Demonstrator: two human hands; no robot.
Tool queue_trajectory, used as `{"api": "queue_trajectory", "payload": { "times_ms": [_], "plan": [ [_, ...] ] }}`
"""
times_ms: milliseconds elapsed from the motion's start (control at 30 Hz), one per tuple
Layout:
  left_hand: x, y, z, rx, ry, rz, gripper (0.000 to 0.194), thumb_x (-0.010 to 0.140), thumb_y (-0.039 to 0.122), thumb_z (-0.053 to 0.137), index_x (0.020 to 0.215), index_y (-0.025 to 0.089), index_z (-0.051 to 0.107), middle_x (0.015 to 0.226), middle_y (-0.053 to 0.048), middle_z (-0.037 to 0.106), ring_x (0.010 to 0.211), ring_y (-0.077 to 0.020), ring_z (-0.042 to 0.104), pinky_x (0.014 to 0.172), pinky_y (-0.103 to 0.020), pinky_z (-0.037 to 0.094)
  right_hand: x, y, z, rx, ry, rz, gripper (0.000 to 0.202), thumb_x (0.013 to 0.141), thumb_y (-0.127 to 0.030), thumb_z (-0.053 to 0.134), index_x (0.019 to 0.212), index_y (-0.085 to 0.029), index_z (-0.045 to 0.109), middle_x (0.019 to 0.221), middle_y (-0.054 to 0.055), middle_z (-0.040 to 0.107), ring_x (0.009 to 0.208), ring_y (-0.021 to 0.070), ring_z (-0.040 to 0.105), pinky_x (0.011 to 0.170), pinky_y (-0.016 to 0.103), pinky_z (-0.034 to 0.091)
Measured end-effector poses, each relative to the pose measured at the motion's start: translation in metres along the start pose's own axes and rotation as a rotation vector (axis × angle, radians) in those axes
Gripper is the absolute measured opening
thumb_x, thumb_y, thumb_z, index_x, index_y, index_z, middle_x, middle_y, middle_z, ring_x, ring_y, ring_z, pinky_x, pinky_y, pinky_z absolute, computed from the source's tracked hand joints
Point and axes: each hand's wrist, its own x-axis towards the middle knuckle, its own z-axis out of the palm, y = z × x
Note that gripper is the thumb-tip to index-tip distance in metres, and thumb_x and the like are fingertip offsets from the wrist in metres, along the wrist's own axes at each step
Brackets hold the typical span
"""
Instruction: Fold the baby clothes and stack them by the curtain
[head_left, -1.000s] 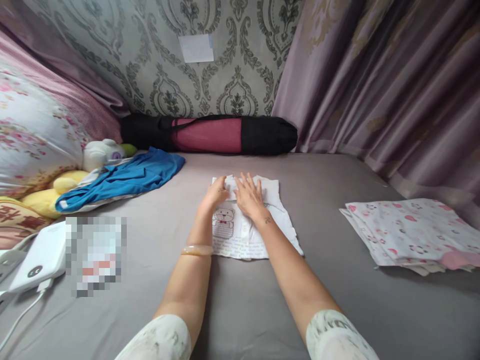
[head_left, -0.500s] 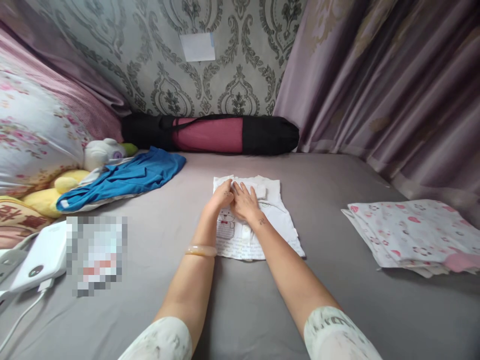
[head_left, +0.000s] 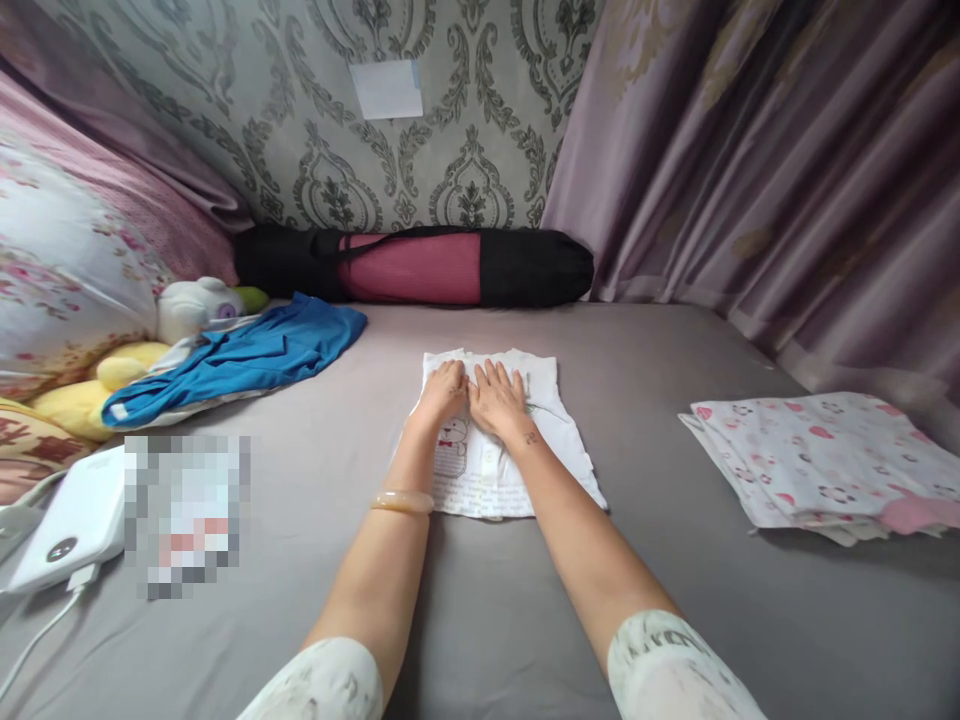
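Note:
A small white shirt (head_left: 551, 455) lies flat on the bed, with a button placket, a bear print with a red bow, and rows of faint lettering at its near end. My left hand (head_left: 448, 388) presses on its upper left part, fingers resting on the cloth and partly foreshortened. Beside it, my right hand (head_left: 498, 400) is laid flat near the middle of the upper part, its fingers spread. Both palms hide some of the shirt's front. A pale bangle (head_left: 403, 502) circles my left forearm.
A folded floral cloth (head_left: 817, 460) lies at right. On the left are a blue garment (head_left: 255, 355), plush toys, a white power bank (head_left: 75, 520) with a cable, and a blurred-out item. A black and pink long bag (head_left: 412, 268) lies along the wall.
My hands have moved slightly apart; the left has shifted off the right's fingers, and the right has slid a little to the right. The white flap under my right hand now looks flatter.

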Motion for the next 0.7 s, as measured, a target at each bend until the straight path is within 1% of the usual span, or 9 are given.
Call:
{"api": "queue_trajectory", "payload": {
  "times_ms": [100, 167, 267, 333, 433, 500, 600, 700],
  "plan": [
    [-0.002, 0.002, -0.002, 0.037, -0.019, -0.009, 0.024, 0.094, 0.02, 0.036, 0.109, 0.015, 0.055, 0.119, -0.016, 0.061, 0.117, -0.025, 0.053, 0.099, -0.039, 0.041, 0.0, 0.001, -0.003, 0.029, -0.027, 0.001, 0.058, 0.101, -0.036, 0.017, 0.153, -0.014, 0.031, 0.161, 0.008, 0.021, 0.149, 0.0245, 0.014, 0.119, 0.049, 0.006],
    [-0.004, 0.004, -0.003, 0.054, -0.011, -0.033, 0.028, 0.095, 0.023, 0.035, 0.115, 0.013, 0.053, 0.128, -0.017, 0.057, 0.126, -0.0259, 0.048, 0.105, -0.042, 0.037, 0.0, 0.003, -0.006, 0.036, -0.013, 0.015, 0.058, 0.101, -0.036, 0.018, 0.153, -0.013, 0.029, 0.162, 0.009, 0.019, 0.149, 0.0244, 0.013, 0.119, 0.05, 0.005],
    [-0.007, 0.007, -0.004, 0.071, 0.002, -0.1, 0.039, 0.098, 0.03, 0.032, 0.13, 0.012, 0.046, 0.148, -0.018, 0.042, 0.141, -0.0278, 0.032, 0.116, -0.047, 0.024, 0.0, 0.008, -0.008, 0.02, 0.029, 0.077, 0.06, 0.1, -0.035, 0.021, 0.154, -0.009, 0.026, 0.162, 0.011, 0.016, 0.149, 0.026, 0.01, 0.119, 0.05, 0.002],
    [-0.008, 0.008, -0.004, 0.077, -0.008, -0.159, 0.045, 0.099, 0.035, 0.029, 0.135, 0.011, 0.044, 0.154, -0.017, 0.035, 0.146, -0.0287, 0.025, 0.118, -0.048, 0.019, 0.0, 0.011, -0.008, 0.013, 0.015, 0.117, 0.061, 0.1, -0.035, 0.02, 0.153, -0.005, 0.025, 0.162, 0.013, 0.017, 0.149, 0.027, 0.011, 0.119, 0.049, 0.004],
    [-0.01, 0.009, -0.002, 0.087, -0.025, -0.223, 0.053, 0.099, 0.039, 0.025, 0.14, 0.009, 0.042, 0.157, -0.018, 0.031, 0.148, -0.0296, 0.021, 0.119, -0.048, 0.018, 0.001, 0.013, -0.006, 0.014, -0.009, 0.138, 0.062, 0.1, -0.036, 0.019, 0.153, -0.004, 0.026, 0.162, 0.012, 0.018, 0.148, 0.0273, 0.013, 0.119, 0.047, 0.008],
    [-0.012, 0.01, 0.0, 0.088, -0.034, -0.248, 0.059, 0.099, 0.041, 0.021, 0.145, 0.008, 0.036, 0.159, -0.017, 0.027, 0.149, -0.0292, 0.018, 0.119, -0.05, 0.017, 0.001, 0.015, -0.005, 0.016, -0.007, 0.136, 0.062, 0.1, -0.036, 0.019, 0.153, -0.005, 0.026, 0.161, 0.011, 0.019, 0.148, 0.027, 0.014, 0.119, 0.046, 0.009],
    [-0.013, 0.011, 0.003, 0.101, -0.049, -0.267, 0.063, 0.099, 0.043, 0.017, 0.15, 0.007, 0.03, 0.16, -0.015, 0.023, 0.149, -0.0279, 0.015, 0.12, -0.052, 0.016, 0.001, 0.016, -0.003, 0.02, -0.004, 0.133, 0.062, 0.1, -0.037, 0.019, 0.153, -0.006, 0.026, 0.161, 0.011, 0.02, 0.148, 0.0263, 0.014, 0.119, 0.045, 0.01],
    [-0.011, 0.01, 0.002, 0.136, -0.057, -0.271, 0.065, 0.099, 0.044, 0.014, 0.151, 0.009, 0.029, 0.161, -0.014, 0.022, 0.15, -0.027, 0.014, 0.119, -0.052, 0.016, 0.002, 0.018, -0.003, 0.024, -0.001, 0.129, 0.062, 0.1, -0.037, 0.019, 0.153, -0.006, 0.026, 0.162, 0.01, 0.02, 0.148, 0.0258, 0.013, 0.119, 0.044, 0.009]
  ]
}}
